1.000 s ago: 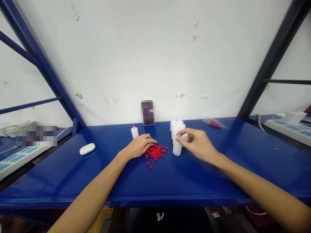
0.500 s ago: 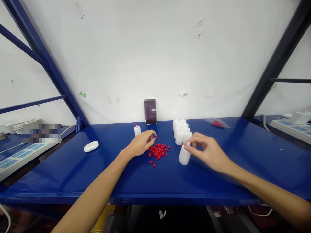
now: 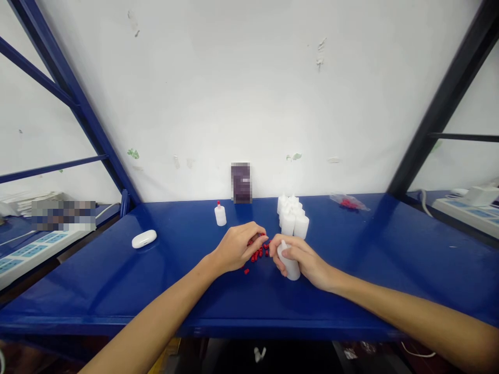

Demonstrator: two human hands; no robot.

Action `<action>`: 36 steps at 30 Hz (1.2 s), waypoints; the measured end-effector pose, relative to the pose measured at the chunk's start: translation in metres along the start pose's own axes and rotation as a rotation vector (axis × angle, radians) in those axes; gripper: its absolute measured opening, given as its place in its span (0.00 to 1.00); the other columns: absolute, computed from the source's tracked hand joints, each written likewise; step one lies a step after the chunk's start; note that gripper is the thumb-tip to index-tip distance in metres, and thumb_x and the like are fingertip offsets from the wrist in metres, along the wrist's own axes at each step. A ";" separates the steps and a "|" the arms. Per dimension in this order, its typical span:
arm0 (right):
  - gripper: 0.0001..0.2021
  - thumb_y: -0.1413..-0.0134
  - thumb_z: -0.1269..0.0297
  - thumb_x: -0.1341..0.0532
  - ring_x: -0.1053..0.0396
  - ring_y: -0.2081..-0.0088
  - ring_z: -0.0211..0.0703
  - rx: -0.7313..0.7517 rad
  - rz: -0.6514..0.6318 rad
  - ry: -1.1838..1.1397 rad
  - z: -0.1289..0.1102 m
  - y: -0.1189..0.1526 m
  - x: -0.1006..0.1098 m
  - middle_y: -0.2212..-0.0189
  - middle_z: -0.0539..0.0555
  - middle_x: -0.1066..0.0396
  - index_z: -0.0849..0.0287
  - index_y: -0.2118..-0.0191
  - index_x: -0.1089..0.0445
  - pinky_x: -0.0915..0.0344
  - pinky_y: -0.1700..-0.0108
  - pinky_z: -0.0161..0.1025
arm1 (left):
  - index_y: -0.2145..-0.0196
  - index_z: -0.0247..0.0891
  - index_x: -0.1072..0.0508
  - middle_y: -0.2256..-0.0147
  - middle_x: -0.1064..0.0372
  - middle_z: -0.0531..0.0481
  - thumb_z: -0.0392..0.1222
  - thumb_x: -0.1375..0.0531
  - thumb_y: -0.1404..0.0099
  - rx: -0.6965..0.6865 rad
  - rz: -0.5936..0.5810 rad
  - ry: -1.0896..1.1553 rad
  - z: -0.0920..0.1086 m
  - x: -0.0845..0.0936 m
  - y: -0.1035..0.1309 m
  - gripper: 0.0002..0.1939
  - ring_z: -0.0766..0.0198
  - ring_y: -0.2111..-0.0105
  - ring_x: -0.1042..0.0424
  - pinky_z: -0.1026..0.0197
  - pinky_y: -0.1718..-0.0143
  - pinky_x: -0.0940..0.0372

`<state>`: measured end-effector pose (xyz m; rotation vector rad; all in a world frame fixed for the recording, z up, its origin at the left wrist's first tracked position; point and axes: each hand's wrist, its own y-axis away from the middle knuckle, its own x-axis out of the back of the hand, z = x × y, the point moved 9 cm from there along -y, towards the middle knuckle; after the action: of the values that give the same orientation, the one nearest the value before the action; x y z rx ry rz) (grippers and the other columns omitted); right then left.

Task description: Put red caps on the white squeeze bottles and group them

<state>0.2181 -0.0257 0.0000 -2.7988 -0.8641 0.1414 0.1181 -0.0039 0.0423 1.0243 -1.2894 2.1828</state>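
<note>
Right hand [image 3: 307, 262] wraps white squeeze bottle [image 3: 292, 269], nozzle up, leaning toward eleven o'clock. Left hand [image 3: 237, 248], at ten o'clock from bottle, pinches red cap [image 3: 264, 234], mostly hidden by fingertips. Loose red caps [image 3: 258, 254] between hands, partly covered by left.

Blue table [image 3: 187, 298]: white case [image 3: 144, 239] at nine o'clock from left hand, red-capped bottle [image 3: 220, 215] at eleven; clustered bottles [image 3: 294, 224] at twelve from right hand, plastic bag [image 3: 353, 203] at one.

White wall [image 3: 234, 98] behind. Dark upright panel [image 3: 241, 183] pixelated.
</note>
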 end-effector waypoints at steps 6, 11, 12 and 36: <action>0.06 0.52 0.65 0.47 0.43 0.82 0.35 -0.059 0.126 0.020 0.004 -0.019 0.002 0.83 0.47 0.40 0.59 0.75 0.38 0.46 0.79 0.33 | 0.60 0.37 0.27 0.65 0.28 0.46 0.41 0.44 0.29 -0.067 0.243 0.116 0.015 0.023 0.000 0.07 0.64 0.66 0.30 0.61 0.63 0.35; 0.09 0.49 0.63 0.48 0.43 0.84 0.35 -0.080 0.019 0.104 0.005 -0.028 -0.003 0.85 0.48 0.40 0.59 0.77 0.40 0.47 0.80 0.33 | 0.67 0.37 0.35 0.71 0.35 0.50 0.41 0.54 0.26 -0.073 0.083 0.161 0.020 0.012 0.002 0.13 0.66 0.72 0.36 0.62 0.69 0.39; 0.12 0.47 0.62 0.49 0.42 0.84 0.35 -0.084 -0.002 0.108 0.005 -0.028 -0.004 0.85 0.48 0.40 0.59 0.77 0.39 0.47 0.80 0.33 | 0.67 0.37 0.37 0.71 0.36 0.50 0.41 0.55 0.26 -0.093 0.044 0.153 0.022 0.008 0.002 0.13 0.66 0.73 0.37 0.62 0.69 0.40; 0.23 0.34 0.51 0.52 0.46 0.82 0.33 0.014 -0.200 0.381 -0.015 -0.016 -0.022 0.85 0.46 0.44 0.59 0.78 0.41 0.46 0.76 0.34 | 0.72 0.36 0.35 0.76 0.38 0.50 0.46 0.62 0.23 -0.455 0.079 -0.316 0.047 -0.011 0.011 0.25 0.65 0.77 0.40 0.62 0.76 0.45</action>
<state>0.1937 -0.0280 0.0184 -2.5777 -1.0251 -0.4008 0.1361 -0.0502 0.0417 1.1658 -1.8857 1.6958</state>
